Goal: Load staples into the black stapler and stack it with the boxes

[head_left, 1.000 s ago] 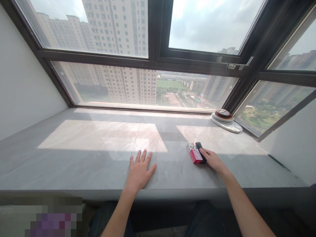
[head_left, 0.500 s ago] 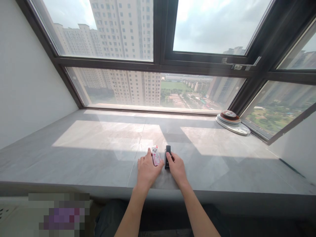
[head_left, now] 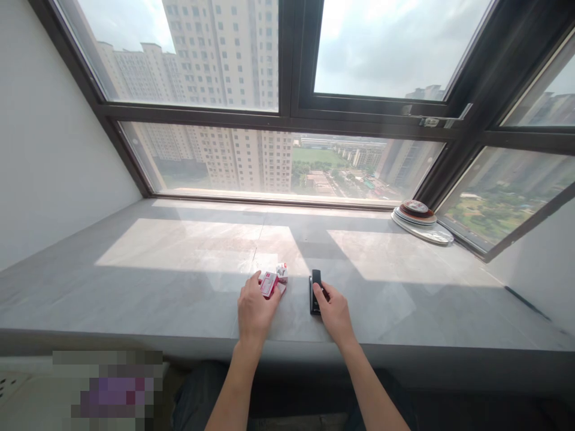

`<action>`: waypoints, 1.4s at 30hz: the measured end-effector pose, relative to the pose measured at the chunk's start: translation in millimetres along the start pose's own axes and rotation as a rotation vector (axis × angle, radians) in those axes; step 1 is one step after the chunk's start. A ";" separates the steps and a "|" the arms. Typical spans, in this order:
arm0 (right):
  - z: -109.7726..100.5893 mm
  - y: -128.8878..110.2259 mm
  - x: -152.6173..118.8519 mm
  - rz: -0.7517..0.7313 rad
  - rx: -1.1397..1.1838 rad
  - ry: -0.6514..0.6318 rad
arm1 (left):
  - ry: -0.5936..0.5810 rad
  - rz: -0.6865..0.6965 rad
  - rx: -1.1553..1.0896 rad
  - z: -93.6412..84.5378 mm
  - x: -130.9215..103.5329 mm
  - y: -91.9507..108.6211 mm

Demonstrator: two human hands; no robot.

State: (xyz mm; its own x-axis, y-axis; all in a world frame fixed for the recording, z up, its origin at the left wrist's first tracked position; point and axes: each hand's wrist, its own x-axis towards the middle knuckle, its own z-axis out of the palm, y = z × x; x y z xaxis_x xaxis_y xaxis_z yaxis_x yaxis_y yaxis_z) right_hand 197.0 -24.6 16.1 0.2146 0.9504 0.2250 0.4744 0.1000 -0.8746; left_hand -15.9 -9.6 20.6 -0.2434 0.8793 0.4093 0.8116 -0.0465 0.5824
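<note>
One large window with dark frame (head_left: 359, 124) stands well beyond the fingers of both hands. One grey ledge (head_left: 179, 299) spreads under these fingers. One stack of round plates (head_left: 413, 214) lies far off to the right of the right fingers, near the corner; how many plates are in it cannot be counted surely.

Two hands are seen. The left hand (head_left: 254, 308) has its thumb and fingers bent narrow around a small box. The right hand (head_left: 336, 311) keeps its thumb over one black stapler (head_left: 315, 281), with the fingers along its right side. The stapler should be stiff and moderately heavy, rather smooth, and best taken by the middle of its body.

At least two boxes are near the left fingers. The red-and-white box (head_left: 268, 285) is tilted between thumb and fingers. The second box (head_left: 282, 272) shows its white end just beyond the thumb tip; a pink edge (head_left: 282, 289) beside the thumb perhaps belongs to it. Such boxes seem light, of thin card, easily crushed, so a soft hold on two opposite sides suits them.
</note>
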 end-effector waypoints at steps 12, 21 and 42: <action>-0.2 0.8 -0.9 0.008 -0.015 -0.020 | 0.149 -0.084 0.203 -41.6 21.5 -61.0; 1.5 6.0 -0.3 0.031 -0.014 -0.013 | 0.116 -0.150 0.362 -60.7 -12.0 -73.0; -44.6 -14.9 23.2 -0.215 -0.021 -0.308 | -0.441 0.494 -0.145 -15.6 -28.5 20.0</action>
State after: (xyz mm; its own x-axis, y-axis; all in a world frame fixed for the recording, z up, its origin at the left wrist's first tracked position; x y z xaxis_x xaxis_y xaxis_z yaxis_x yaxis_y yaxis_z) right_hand 233.0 -17.1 53.5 -0.1569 0.9527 0.2603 0.4985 0.3039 -0.8118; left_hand -0.9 -42.9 31.5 0.4025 0.8482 0.3444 0.6851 -0.5286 0.5012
